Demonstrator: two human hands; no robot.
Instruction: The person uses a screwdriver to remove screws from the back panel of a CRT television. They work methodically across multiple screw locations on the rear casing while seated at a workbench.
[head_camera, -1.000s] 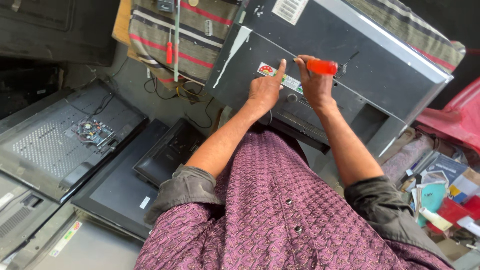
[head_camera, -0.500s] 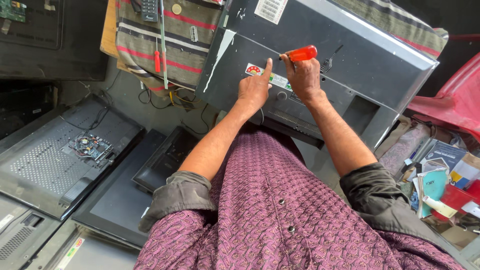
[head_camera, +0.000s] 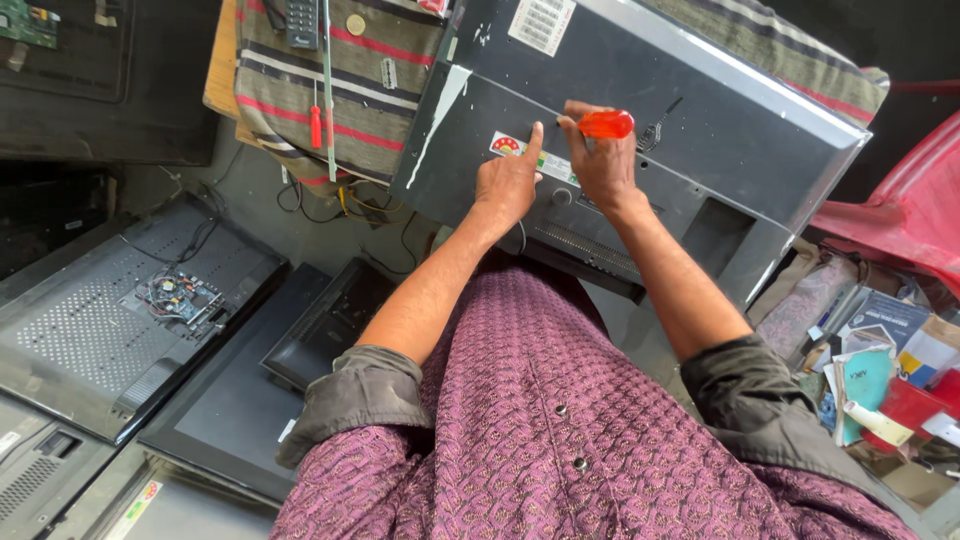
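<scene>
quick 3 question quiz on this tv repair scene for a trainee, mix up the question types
1. True or false: the right hand grips a screwdriver with an orange-red handle.
2. Multiple choice: where does the left hand rest? A) on the striped cloth B) flat on the grey back panel of the television, beside a coloured sticker C) on the exposed circuit board.
3. Fill in: a second screwdriver with a red handle lies on the ______ cloth.

Key: 1 true; 2 B; 3 striped.
</scene>
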